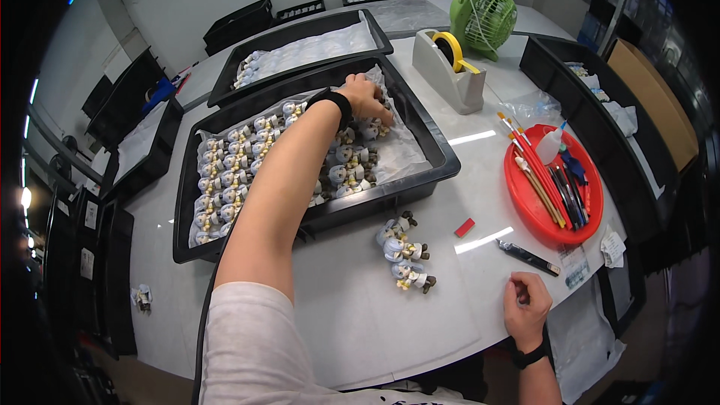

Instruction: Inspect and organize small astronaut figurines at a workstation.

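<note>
My left hand (365, 97) reaches across into a black tray (315, 219) at its far right part. Its fingers curl down around a small figurine (371, 129) with pale hair, partly hidden by the hand. Rows of similar figurines (229, 172) fill the tray's left side on white sheeting, with my forearm covering some. At the table's near edge rests my right hand (527, 304), fingers curled in and nothing seen in them. Between my hands and the tray, three loose figurines (405, 251) lie on the white table (360, 322). Each wrist carries a black band.
Beside the right hand are a black pen-like tool (529, 257), a red block (465, 227) and a red bowl (516, 202) of brushes. Farther off stand a tape dispenser (450, 79) and a green fan (484, 19). More black trays (375, 30) surround the table; one figurine (141, 298) lies far left.
</note>
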### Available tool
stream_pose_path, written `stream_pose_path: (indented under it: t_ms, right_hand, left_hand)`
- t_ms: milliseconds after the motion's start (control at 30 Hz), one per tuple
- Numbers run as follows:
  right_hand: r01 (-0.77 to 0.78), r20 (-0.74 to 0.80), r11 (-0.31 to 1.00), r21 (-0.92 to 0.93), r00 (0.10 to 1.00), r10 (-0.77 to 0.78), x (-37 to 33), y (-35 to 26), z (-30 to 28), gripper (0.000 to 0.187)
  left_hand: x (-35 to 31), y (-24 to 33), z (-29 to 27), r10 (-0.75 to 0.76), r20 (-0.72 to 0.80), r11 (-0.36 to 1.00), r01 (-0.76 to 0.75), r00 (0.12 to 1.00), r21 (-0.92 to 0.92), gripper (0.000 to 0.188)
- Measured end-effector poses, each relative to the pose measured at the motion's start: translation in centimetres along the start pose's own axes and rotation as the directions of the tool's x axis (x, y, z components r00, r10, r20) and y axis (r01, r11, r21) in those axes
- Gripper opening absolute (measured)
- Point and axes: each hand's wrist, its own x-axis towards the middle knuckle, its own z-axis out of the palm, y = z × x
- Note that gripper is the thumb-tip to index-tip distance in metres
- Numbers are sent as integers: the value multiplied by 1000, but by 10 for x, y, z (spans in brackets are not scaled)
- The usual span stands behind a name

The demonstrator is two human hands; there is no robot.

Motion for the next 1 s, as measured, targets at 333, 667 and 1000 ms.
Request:
stream_pose_path:
  t_ms: [333,667,1000]
  right_hand:
    - [6,-6,1000,7,1000,-6,-4,0,0,10]
    - [31,-15,999,28,999,-31,-1,-1,4,9]
    - [-107,325,989,102,943,69,14,-12,-15,18]
  left_hand:
    - [4,-30,1,-9,-133,847,-64,991,-527,47]
    - [-96,-15,-76,175,-471,798,-405,865,-446,34]
    - [-293,77,52,736,-127,669,-743,665,-21,31]
